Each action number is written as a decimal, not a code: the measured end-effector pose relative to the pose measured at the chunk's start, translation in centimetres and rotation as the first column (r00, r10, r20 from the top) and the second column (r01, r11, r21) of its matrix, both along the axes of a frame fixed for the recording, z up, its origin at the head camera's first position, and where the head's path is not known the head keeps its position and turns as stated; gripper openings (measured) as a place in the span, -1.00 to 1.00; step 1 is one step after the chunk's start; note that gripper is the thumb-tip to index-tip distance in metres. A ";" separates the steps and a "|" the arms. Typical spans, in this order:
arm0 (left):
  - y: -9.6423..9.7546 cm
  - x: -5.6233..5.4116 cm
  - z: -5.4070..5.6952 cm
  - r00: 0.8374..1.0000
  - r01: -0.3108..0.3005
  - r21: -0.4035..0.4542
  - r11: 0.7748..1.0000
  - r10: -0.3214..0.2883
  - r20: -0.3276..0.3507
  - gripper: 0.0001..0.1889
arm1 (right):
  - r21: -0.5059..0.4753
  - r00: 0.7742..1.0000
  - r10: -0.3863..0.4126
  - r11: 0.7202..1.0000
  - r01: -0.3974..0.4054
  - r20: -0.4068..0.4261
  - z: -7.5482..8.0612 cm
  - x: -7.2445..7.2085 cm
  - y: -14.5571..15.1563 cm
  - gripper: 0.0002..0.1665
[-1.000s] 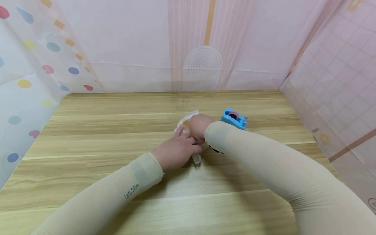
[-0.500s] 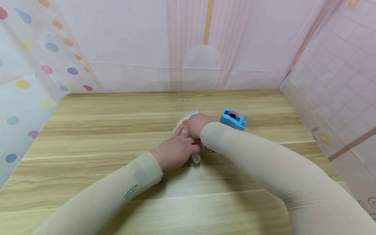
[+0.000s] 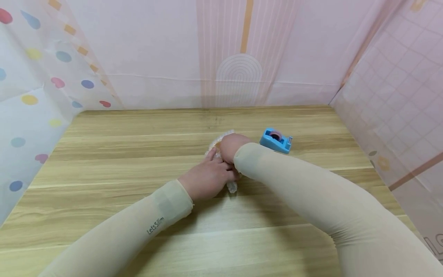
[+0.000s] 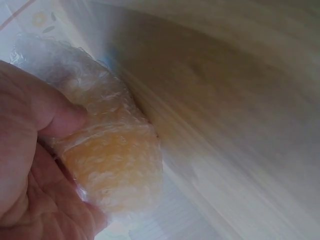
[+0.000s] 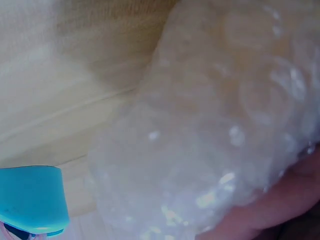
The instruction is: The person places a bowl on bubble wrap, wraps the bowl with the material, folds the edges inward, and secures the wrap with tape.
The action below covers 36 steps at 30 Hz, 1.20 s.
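Observation:
A rounded orange-yellow thing wrapped in clear bubble wrap [image 4: 115,165] lies between both hands; the film hides its exact kind. My left hand [image 3: 207,179] grips it, the thumb [image 4: 65,117] laid over the wrap in the left wrist view and the fingers around its other side. From the right, my right hand [image 3: 232,148] bends over the far part of the bundle, its fingers mostly hidden in the head view. Up close in the right wrist view, a finger [image 5: 270,210] lies along the edge of the bubble wrap [image 5: 190,130].
A light-blue tape dispenser [image 3: 275,143] with a pinkish roll stands on the wood-grain table [image 3: 138,130], just right of and behind the right hand. Patterned sheets [image 3: 155,50] hang along the table's back and sides.
The right hand and forearm have shifted slightly left over the wrapped bundle. The left hand keeps its hold, and the tape dispenser stays in place.

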<state>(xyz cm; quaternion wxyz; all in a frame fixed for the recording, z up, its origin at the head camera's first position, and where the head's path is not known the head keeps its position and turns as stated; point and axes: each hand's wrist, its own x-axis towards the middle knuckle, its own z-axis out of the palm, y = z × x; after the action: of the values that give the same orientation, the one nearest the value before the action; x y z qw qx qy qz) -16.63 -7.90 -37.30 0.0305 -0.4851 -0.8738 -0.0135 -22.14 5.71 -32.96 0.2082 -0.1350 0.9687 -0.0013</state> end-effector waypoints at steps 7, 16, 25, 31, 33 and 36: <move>0.1 0.0 0.0 1.000 0.002 0.005 1.000 -0.002 0.005 -0.60 | 0.058 0.996 0.087 0.995 -0.085 -0.033 -0.1 -0.4 0.3 -0.74; 0.4 0.0 0.0 1.000 -0.001 -0.009 1.000 0.001 0.008 -0.65 | 0.091 0.939 0.342 0.937 -0.337 -0.045 0.7 -1.1 2.7 -0.89; 0.3 -0.1 0.0 1.000 0.001 -0.016 1.000 -0.001 0.018 -0.58 | 0.074 0.897 0.441 0.896 -0.438 -0.028 1.0 0.4 5.1 -0.77; 0.4 -0.1 0.2 0.999 -0.010 -0.033 0.999 0.012 0.036 -0.58 | 0.087 0.877 0.478 0.877 -0.473 -0.050 0.4 0.8 5.7 -0.70; 0.5 -0.1 0.3 0.999 -0.014 -0.032 0.999 0.016 0.045 -0.61 | 0.093 0.871 0.487 0.872 -0.481 -0.059 0.1 0.8 5.7 -0.70; 0.6 -0.1 0.4 0.998 -0.016 -0.029 0.999 0.018 0.054 -0.64 | 0.094 0.869 0.489 0.871 -0.482 -0.074 -0.3 0.7 5.7 -0.68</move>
<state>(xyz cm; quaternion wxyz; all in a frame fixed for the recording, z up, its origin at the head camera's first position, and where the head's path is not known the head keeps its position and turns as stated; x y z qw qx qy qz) -16.71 -7.33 -36.90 0.0001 -0.4776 -0.8785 -0.0139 -21.46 11.41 -33.30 0.1603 -0.3664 0.9118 0.0926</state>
